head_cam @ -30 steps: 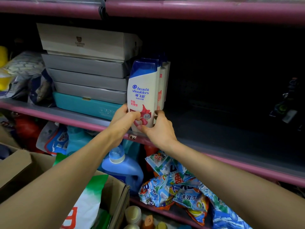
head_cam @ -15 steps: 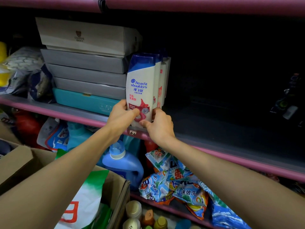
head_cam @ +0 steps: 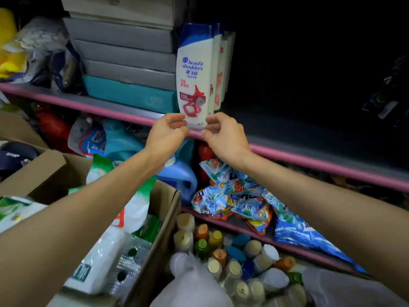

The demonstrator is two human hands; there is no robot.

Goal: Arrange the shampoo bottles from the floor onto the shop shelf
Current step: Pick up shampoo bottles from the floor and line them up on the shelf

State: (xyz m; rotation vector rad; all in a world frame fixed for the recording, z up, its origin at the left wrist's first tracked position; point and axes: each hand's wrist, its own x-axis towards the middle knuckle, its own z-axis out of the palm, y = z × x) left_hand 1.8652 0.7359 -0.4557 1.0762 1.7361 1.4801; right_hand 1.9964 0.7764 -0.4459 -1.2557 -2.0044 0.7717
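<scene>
At the middle of the frame, the fingertips [head_cam: 182, 123] of the left hand [head_cam: 164, 135] and those of the right hand [head_cam: 223, 134] pinch the bottom edge of the front shampoo bottle [head_cam: 194, 72] from either side, thumbs and forefingers curled close on its base, the other fingers loosely bent. That bottle stands upright, cap upward, at the front lip of the pink-edged shelf [head_cam: 309, 158], white with a blue top and a red swirl on its label. Just behind it, a row of matching bottles [head_cam: 221, 69] stands close together, running back into the dark. Left of the bottles and beside them, a stack of grey boxes [head_cam: 124, 47] rests on a teal box [head_cam: 128, 94]. Below the shelf, at the centre, lie a blue detergent jug [head_cam: 181, 180] and crumpled washing-powder bags [head_cam: 241, 200]. Lower left of the frame holds a cardboard carton [head_cam: 168, 207] with green-and-white packs inside. Along the bottom centre, many small bottles with coloured caps [head_cam: 232, 253] stand crowded together.
</scene>
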